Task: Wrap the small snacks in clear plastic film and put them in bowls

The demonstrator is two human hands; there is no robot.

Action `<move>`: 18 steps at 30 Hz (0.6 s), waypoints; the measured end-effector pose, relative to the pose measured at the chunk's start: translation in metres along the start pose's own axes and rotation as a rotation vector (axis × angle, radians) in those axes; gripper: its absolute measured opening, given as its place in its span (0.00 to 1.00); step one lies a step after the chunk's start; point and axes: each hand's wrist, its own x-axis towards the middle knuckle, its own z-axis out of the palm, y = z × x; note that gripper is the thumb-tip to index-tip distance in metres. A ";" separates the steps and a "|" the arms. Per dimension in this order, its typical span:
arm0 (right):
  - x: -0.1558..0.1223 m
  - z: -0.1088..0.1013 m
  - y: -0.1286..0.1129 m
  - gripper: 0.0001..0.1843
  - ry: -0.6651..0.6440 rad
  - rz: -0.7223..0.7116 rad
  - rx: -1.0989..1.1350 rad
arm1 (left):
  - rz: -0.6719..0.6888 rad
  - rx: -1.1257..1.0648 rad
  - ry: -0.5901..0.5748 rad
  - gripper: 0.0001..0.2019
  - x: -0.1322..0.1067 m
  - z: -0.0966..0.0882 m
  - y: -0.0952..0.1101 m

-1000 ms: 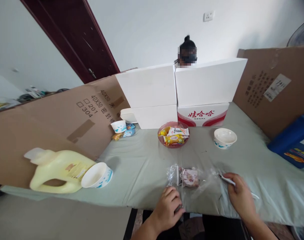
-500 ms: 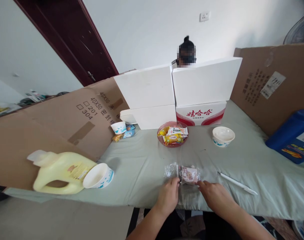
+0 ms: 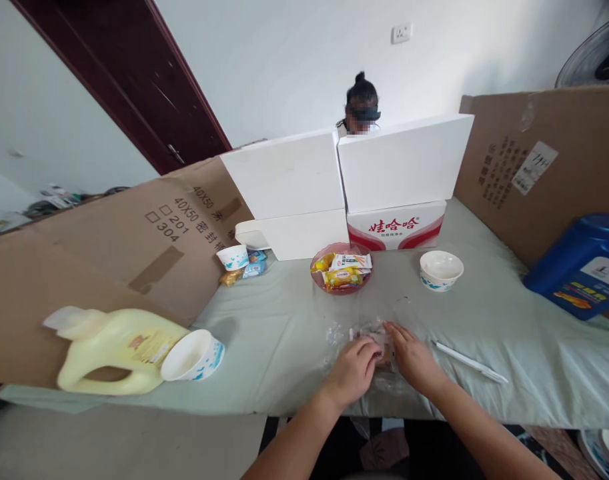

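The bench (image 3: 294, 333) lies under a pale green cloth and is fenced by cardboard sheets (image 3: 109, 260) on the left and right. At its far edge stand white foam boxes (image 3: 344, 177), one stacked on a red-and-white printed carton (image 3: 397, 227); what they hold cannot be seen. A person (image 3: 361, 110) sits behind them. A blue jug (image 3: 579, 267) lies on its side at the right, and a yellow jug (image 3: 109, 347) lies on its side at the left, with an empty paper cup (image 3: 194, 353) tipped over just beside it. A pink dish (image 3: 340, 272) near the middle holds several yellow and white snack packets. To its right a white bowl (image 3: 440, 270) stands upright and looks empty. A small cup (image 3: 234, 257) stands at the left with loose packets beside it. A white pen (image 3: 469, 362) lies near the right hand.

The clear plastic bag (image 3: 379, 337), with a wrapped snack inside, rests on the cloth at the near edge. The left hand (image 3: 354, 370) and right hand (image 3: 411, 357) both press on it, each grip curled loosely over the plastic; whether the fingers pinch it cannot be told.
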 end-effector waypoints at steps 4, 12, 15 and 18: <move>-0.006 0.018 0.014 0.24 0.039 0.022 -0.057 | -0.016 0.138 -0.137 0.29 0.003 0.000 -0.016; -0.013 0.019 0.019 0.23 0.029 0.047 -0.095 | -0.097 0.117 -0.258 0.39 0.007 -0.016 -0.037; -0.012 0.021 0.020 0.22 0.039 0.041 -0.114 | -0.111 0.126 -0.320 0.39 0.005 -0.030 -0.043; -0.013 0.024 0.021 0.20 0.054 0.036 -0.139 | -0.183 0.056 -0.357 0.38 0.002 -0.048 -0.053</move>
